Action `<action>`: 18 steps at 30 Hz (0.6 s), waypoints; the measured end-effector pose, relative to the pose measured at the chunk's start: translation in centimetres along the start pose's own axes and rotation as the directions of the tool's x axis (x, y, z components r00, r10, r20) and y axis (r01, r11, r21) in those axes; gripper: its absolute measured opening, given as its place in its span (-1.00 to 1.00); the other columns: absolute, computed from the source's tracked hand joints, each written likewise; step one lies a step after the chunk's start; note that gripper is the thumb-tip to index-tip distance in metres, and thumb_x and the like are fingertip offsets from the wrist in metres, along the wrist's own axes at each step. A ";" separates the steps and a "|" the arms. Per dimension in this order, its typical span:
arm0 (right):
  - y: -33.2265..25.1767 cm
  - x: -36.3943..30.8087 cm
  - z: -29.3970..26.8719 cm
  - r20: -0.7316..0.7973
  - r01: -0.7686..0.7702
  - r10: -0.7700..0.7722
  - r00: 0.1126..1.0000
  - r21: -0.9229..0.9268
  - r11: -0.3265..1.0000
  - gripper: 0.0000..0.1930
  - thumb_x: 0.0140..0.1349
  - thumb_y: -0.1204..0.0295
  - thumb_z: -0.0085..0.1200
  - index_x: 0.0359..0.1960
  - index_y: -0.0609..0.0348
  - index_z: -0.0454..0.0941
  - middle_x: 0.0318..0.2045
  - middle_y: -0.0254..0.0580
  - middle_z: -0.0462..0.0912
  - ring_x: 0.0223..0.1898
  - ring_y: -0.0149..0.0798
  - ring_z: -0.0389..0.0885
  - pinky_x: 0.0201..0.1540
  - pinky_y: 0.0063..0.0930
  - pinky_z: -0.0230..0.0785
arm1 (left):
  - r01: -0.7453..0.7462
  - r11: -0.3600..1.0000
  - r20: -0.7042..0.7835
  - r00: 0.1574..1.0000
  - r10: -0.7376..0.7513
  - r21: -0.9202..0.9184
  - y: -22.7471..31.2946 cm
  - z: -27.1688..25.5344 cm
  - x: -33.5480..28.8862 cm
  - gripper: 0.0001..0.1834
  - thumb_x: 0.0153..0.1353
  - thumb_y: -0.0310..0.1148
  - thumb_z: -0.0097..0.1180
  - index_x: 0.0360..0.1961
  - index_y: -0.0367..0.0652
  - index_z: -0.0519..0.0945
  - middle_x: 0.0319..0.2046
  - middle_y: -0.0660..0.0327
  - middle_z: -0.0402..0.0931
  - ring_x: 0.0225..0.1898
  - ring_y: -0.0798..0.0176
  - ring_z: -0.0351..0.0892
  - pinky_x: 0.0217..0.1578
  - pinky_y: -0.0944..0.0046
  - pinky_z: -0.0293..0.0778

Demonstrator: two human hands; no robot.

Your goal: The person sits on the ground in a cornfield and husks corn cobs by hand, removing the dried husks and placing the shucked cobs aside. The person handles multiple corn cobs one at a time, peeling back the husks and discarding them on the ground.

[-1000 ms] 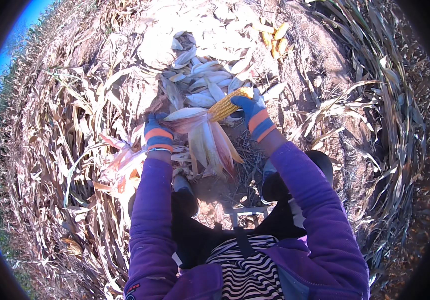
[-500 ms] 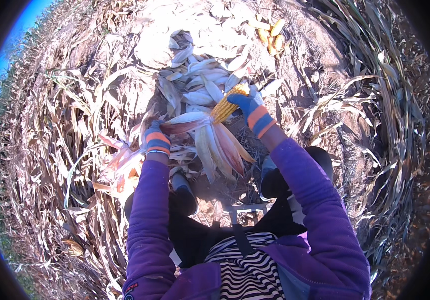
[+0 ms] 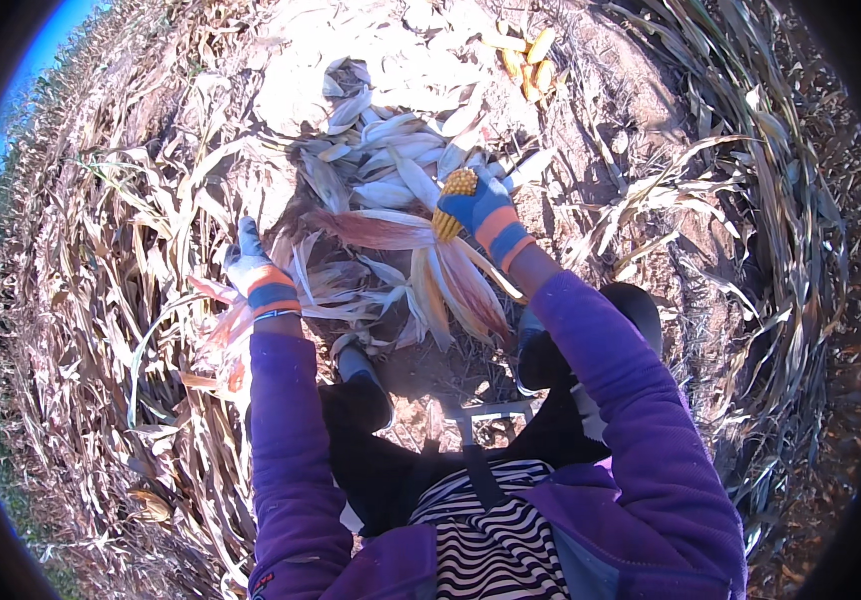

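My right hand (image 3: 481,205), in a blue and orange glove, is wrapped round a yellow corn cob (image 3: 447,224). Peeled husk leaves (image 3: 463,288), pale with reddish streaks, hang from the cob's lower end, and one long leaf (image 3: 376,230) stretches out to the left. My left hand (image 3: 254,264), gloved alike, is raised apart from the cob over loose husks on the left. A finger of it points away from me, and I see nothing held in it.
A heap of pale husks (image 3: 391,160) lies beyond the cob. Several bare yellow cobs (image 3: 529,65) rest on the ground farther off to the right. Dry stalks (image 3: 751,250) line the right side, with more dry leaves (image 3: 151,280) on the left. My shoes (image 3: 359,370) are close by.
My left hand has let go of the husk leaf and moved left, away from the cob. My right hand has shifted slightly left and tipped the cob more upright.
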State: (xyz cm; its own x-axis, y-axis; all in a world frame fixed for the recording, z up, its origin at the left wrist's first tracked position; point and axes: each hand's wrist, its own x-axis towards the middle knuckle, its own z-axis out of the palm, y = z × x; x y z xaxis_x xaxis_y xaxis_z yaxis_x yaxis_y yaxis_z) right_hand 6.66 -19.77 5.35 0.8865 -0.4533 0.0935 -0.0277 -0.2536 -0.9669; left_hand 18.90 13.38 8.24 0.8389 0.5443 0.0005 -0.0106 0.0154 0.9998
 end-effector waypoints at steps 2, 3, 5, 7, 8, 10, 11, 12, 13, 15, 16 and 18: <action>0.3 -0.7 -1.0 -0.026 0.003 -0.002 1.000 0.033 0.999 -0.56 -0.16 0.52 0.29 -0.17 0.29 0.43 -0.34 -0.22 0.58 -0.34 -0.39 0.54 -0.27 -0.51 0.46 | -0.183 0.976 0.032 0.982 0.187 -0.115 3.3 2.6 -6.0 -0.56 -0.05 -0.19 0.33 -0.33 -0.29 0.44 -0.45 0.25 0.35 -0.50 0.27 0.29 -0.41 0.26 0.32; -0.5 -1.0 -0.5 -0.015 0.003 -0.002 1.000 0.060 0.998 -0.54 -0.16 0.51 0.30 -0.16 0.29 0.43 -0.33 -0.22 0.58 -0.34 -0.40 0.54 -0.26 -0.51 0.46 | -0.284 0.944 0.016 0.957 0.291 -0.168 4.3 2.4 -7.1 -0.56 -0.06 -0.21 0.33 -0.31 -0.29 0.43 -0.42 0.23 0.36 -0.47 0.26 0.31 -0.38 0.25 0.33; -2.0 -1.6 0.5 0.002 0.004 -0.004 1.000 0.070 0.998 -0.51 -0.18 0.48 0.32 -0.15 0.29 0.42 -0.32 -0.22 0.58 -0.33 -0.41 0.54 -0.25 -0.50 0.45 | -0.718 0.679 0.074 0.694 0.717 0.157 3.7 1.8 -6.7 -0.54 -0.10 -0.27 0.34 -0.22 -0.27 0.44 -0.29 0.11 0.37 -0.23 0.19 0.36 -0.19 0.20 0.33; -2.2 -1.9 -0.7 -0.035 0.001 0.000 0.999 0.011 1.000 -0.49 -0.20 0.45 0.34 -0.14 0.28 0.42 -0.32 -0.23 0.58 -0.31 -0.42 0.53 -0.25 -0.49 0.45 | -0.814 0.545 0.364 0.579 0.729 0.201 6.0 3.1 -11.3 -0.49 -0.12 -0.26 0.35 -0.16 -0.24 0.45 -0.22 0.06 0.39 -0.11 0.10 0.36 -0.04 0.16 0.27; -2.0 -1.7 -0.4 -0.009 -0.003 0.003 1.000 0.031 1.000 -0.49 -0.20 0.40 0.33 -0.16 0.26 0.42 -0.33 -0.20 0.58 -0.31 -0.39 0.54 -0.25 -0.47 0.45 | -0.732 0.674 0.482 0.629 0.610 0.103 5.7 3.5 -12.9 -0.48 -0.15 -0.23 0.35 -0.16 -0.22 0.46 -0.16 0.06 0.40 -0.04 0.07 0.33 0.02 0.13 0.22; -1.5 -1.5 0.1 0.044 -0.015 0.013 0.999 0.048 0.999 -0.50 -0.19 0.31 0.32 -0.20 0.24 0.43 -0.34 -0.15 0.59 -0.31 -0.31 0.57 -0.25 -0.43 0.43 | -0.785 0.619 0.700 0.462 0.545 0.036 3.9 4.2 -14.4 -0.42 -0.19 -0.20 0.37 -0.12 -0.17 0.45 -0.06 0.06 0.39 0.06 0.05 0.30 0.09 0.12 0.17; -1.6 -1.7 0.3 0.059 -0.029 0.027 0.998 0.041 0.999 -0.51 -0.19 0.30 0.32 -0.21 0.24 0.43 -0.34 -0.16 0.59 -0.31 -0.32 0.56 -0.25 -0.43 0.43 | -0.914 0.404 0.789 0.265 0.555 0.023 3.0 4.3 -14.7 -0.37 -0.20 -0.19 0.39 -0.07 -0.15 0.44 -0.01 0.07 0.38 0.09 0.05 0.30 0.09 0.13 0.18; -3.0 -2.2 0.3 0.074 -0.044 0.041 0.996 0.034 0.998 -0.52 -0.19 0.30 0.33 -0.23 0.23 0.43 -0.35 -0.17 0.58 -0.31 -0.34 0.56 -0.25 -0.43 0.43 | -0.911 0.407 0.840 0.271 0.470 0.066 1.7 4.3 -15.3 -0.33 -0.22 -0.12 0.37 -0.04 -0.12 0.42 -0.01 0.10 0.37 0.11 0.05 0.28 0.12 0.02 0.07; -3.8 -2.5 0.4 0.086 -0.057 0.054 0.995 0.028 0.998 -0.52 -0.19 0.30 0.33 -0.24 0.23 0.43 -0.35 -0.18 0.58 -0.31 -0.35 0.55 -0.26 -0.44 0.44 | -0.908 0.406 0.883 0.274 0.382 0.106 0.6 4.3 -16.2 -0.28 -0.23 -0.04 0.35 -0.01 -0.08 0.40 0.00 0.13 0.37 0.13 0.05 0.26 0.15 -0.09 -0.04; -3.4 -2.6 0.7 0.121 -0.047 0.027 0.992 0.169 0.984 -0.55 -0.16 0.33 0.32 -0.23 0.23 0.43 -0.35 -0.21 0.58 -0.32 -0.36 0.55 -0.27 -0.45 0.44 | -0.914 0.368 0.930 0.275 0.245 0.174 -0.6 4.4 -17.0 -0.21 -0.26 0.04 0.34 0.02 -0.06 0.38 0.00 0.14 0.37 0.14 0.04 0.24 0.17 -0.12 -0.06; -3.2 -2.7 0.7 0.134 -0.045 0.013 0.991 0.238 0.970 -0.56 -0.14 0.35 0.32 -0.22 0.22 0.43 -0.36 -0.22 0.57 -0.32 -0.37 0.55 -0.28 -0.45 0.44 | -0.922 0.332 0.940 0.276 0.199 0.200 -0.9 4.5 -17.2 -0.19 -0.28 0.05 0.34 0.03 -0.06 0.37 0.00 0.11 0.38 0.15 0.04 0.24 0.15 -0.03 0.02; -4.3 -2.8 0.1 0.213 -0.166 0.093 0.973 0.358 0.919 -0.60 -0.11 0.41 0.29 -0.22 0.23 0.43 -0.35 -0.24 0.57 -0.32 -0.39 0.54 -0.29 -0.48 0.44 | -0.905 0.312 0.940 0.330 0.081 0.291 -1.4 4.4 -17.1 -0.17 -0.31 0.07 0.35 0.03 -0.08 0.38 0.00 0.09 0.39 0.13 0.04 0.26 0.13 0.07 0.11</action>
State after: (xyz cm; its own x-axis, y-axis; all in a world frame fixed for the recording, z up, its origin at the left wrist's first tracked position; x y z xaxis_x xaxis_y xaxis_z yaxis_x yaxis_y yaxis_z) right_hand 4.34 -17.36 9.23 0.9579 -0.2828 -0.0494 -0.0073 0.1477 -0.9890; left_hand 6.96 0.39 6.96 0.7881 -0.6076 0.0986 -0.6037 -0.7317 0.3165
